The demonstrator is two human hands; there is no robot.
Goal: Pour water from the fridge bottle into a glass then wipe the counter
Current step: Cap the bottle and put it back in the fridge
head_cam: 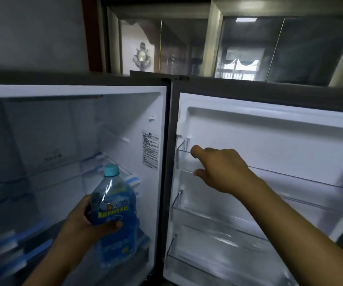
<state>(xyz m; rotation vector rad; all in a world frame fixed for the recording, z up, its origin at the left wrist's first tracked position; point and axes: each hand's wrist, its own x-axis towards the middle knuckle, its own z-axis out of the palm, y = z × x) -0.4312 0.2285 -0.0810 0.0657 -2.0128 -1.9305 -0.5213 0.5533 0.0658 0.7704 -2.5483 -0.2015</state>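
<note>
Here the left hand (pixel 83 219) clasps the bottle (pixel 113 215); the right hand (pixel 222 168), loosely curled, grips the door (pixel 269 141) shelf; one-handed, the bottle may slip.

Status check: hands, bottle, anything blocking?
Left hand gripping blue bottle, cap on, in front of open fridge. Right hand on door's clear shelf rail. Nothing in the way; glass and counter not in view.
</note>
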